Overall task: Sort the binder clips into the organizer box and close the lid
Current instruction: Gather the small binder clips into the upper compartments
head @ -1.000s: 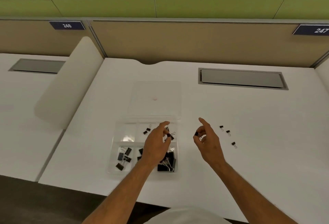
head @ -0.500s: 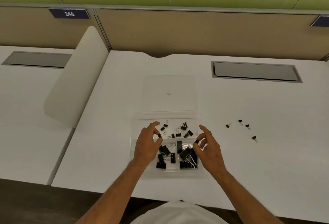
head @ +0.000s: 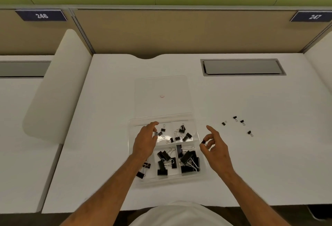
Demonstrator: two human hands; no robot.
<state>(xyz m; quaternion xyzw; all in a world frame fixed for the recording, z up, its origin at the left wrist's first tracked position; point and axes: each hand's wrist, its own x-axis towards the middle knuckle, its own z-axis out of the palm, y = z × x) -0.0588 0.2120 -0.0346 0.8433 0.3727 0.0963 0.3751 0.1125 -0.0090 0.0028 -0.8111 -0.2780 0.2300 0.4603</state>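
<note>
Four small black metal binder clips [head: 235, 118] remain on the white worktop [head: 269, 153]; light and rigid, we pinch their bodies. Left hand [head: 145, 143] and right hand [head: 215, 149] each pinch one clip.

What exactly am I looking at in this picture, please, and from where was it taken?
A camera worn on a person's head looks down at their bare hands over a white desk. A clear plastic organizer box lies there, its transparent lid open flat behind it and black metal binder clips sorted in its compartments. The left hand pinches a small black clip over the box; the right hand pinches another small clip beside it. Four small loose clips wait to the right.
</note>
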